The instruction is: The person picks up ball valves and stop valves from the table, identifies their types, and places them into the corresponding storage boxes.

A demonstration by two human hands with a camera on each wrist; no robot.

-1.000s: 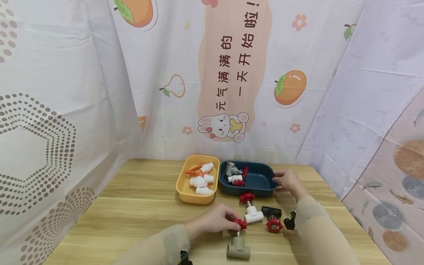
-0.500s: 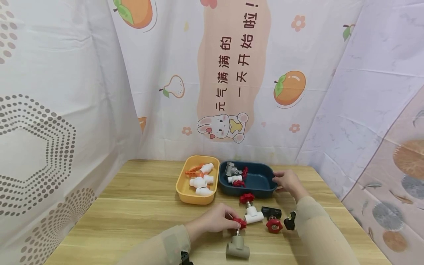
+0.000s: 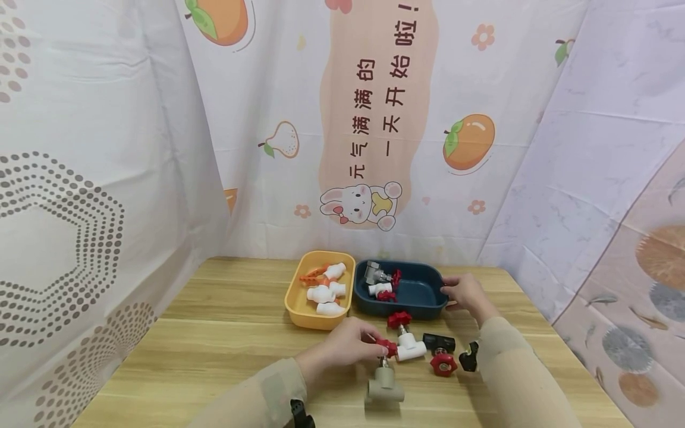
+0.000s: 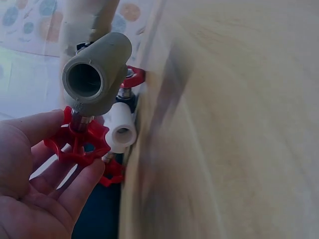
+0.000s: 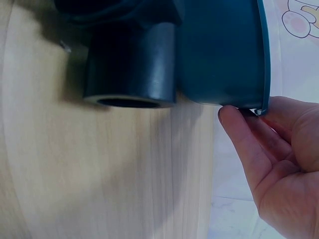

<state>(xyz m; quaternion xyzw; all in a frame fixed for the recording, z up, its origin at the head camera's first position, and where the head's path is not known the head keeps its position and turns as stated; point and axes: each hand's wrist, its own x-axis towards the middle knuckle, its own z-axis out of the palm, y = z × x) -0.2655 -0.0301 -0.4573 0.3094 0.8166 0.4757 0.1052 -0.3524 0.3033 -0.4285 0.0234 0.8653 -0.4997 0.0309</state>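
Observation:
My left hand (image 3: 345, 345) pinches the red handwheel (image 4: 79, 142) of a grey-green stop valve (image 3: 385, 389). In the left wrist view the valve's open pipe end faces the camera, and the body is off the tabletop. The right hand (image 3: 467, 295) grips the right end of a dark blue bin (image 3: 412, 311), thumb and fingers at its rim in the right wrist view. Inside that bin lie a metal valve (image 3: 374, 273) and a white valve (image 3: 380, 289), both with red handwheels. Between the hands are another white valve (image 3: 409, 348) and a black valve (image 3: 439, 343).
A yellow bin (image 3: 316, 321) stands left of the blue one, holding several white valves with orange handles (image 3: 313, 278). The wooden table (image 3: 230, 321) is bordered by printed curtains (image 3: 267, 196) at the back and sides.
My left hand has risen and moved slightly away from me, lifting the grey-green stop valve off the table. The right hand and the blue bin have stayed put.

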